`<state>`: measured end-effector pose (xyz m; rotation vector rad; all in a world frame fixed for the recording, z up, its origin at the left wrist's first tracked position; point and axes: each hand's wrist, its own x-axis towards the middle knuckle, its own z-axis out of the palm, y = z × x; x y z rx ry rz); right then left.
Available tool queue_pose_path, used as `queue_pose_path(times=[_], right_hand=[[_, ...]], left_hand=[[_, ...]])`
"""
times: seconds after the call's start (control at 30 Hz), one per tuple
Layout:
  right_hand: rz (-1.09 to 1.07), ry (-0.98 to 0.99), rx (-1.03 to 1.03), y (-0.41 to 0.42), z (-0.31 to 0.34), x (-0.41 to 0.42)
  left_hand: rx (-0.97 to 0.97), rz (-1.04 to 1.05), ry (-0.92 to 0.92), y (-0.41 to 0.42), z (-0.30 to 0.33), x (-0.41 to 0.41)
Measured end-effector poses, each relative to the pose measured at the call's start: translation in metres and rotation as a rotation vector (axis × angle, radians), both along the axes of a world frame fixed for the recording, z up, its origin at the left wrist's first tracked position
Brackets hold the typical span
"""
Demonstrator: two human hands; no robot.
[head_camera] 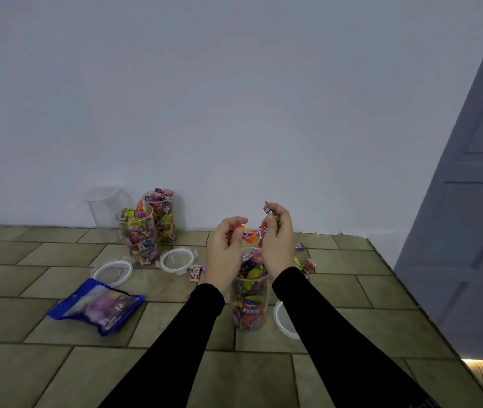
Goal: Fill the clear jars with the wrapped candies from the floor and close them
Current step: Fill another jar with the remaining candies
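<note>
A clear jar [250, 304], nearly full of wrapped candies, stands open on the tiled floor between my forearms. Above its mouth my left hand [224, 254] grips an orange wrapped candy [246, 232] along with others. My right hand [277, 237] holds several wrapped candies [271, 213], one sticking out at the top. Two more filled open jars [140, 234] [162, 214] stand by the wall, with an empty jar [106, 206] behind them. Three white-rimmed lids lie on the floor: two near those jars [113, 271] [178, 260], one [284, 319] by my right forearm.
A blue bag of candies [99, 307] lies on the floor at left. Loose candies [308, 265] sit right of the near jar, and a small red-and-white one [195, 273] left of it. A white wall runs behind; a grey door [470, 201] stands at right.
</note>
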<state>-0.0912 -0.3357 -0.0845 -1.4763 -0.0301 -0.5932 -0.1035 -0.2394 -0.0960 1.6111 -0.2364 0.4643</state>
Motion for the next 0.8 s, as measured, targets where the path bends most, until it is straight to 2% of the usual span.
queue_pose_path(times=[0.2, 0.33, 0.5, 0.57, 0.63, 0.73, 0.8], right_hand=[[0.012, 0.006, -0.008, 0.0, -0.002, 0.0], [-0.029, -0.03, -0.016, 0.002, -0.003, -0.002], [-0.023, -0.034, -0.034, 0.003, -0.003, -0.004], [-0.009, -0.033, -0.033, 0.002, -0.001, -0.006], [0.014, -0.025, -0.039, 0.001, 0.0, -0.006], [0.037, -0.037, -0.055, 0.0, 0.0, -0.008], [0.058, -0.042, -0.038, 0.0, -0.002, -0.008]], left_hand=[[-0.088, -0.045, 0.022, 0.001, 0.001, -0.006], [-0.075, 0.009, 0.024, 0.0, -0.002, -0.005], [-0.333, 0.03, -0.002, -0.001, 0.001, -0.012], [-0.36, 0.086, 0.006, -0.001, -0.007, -0.013], [-0.34, 0.09, 0.101, -0.002, -0.019, -0.009], [-0.455, -0.082, 0.416, -0.006, -0.025, -0.01], [-0.471, -0.167, 0.498, -0.006, -0.027, -0.013]])
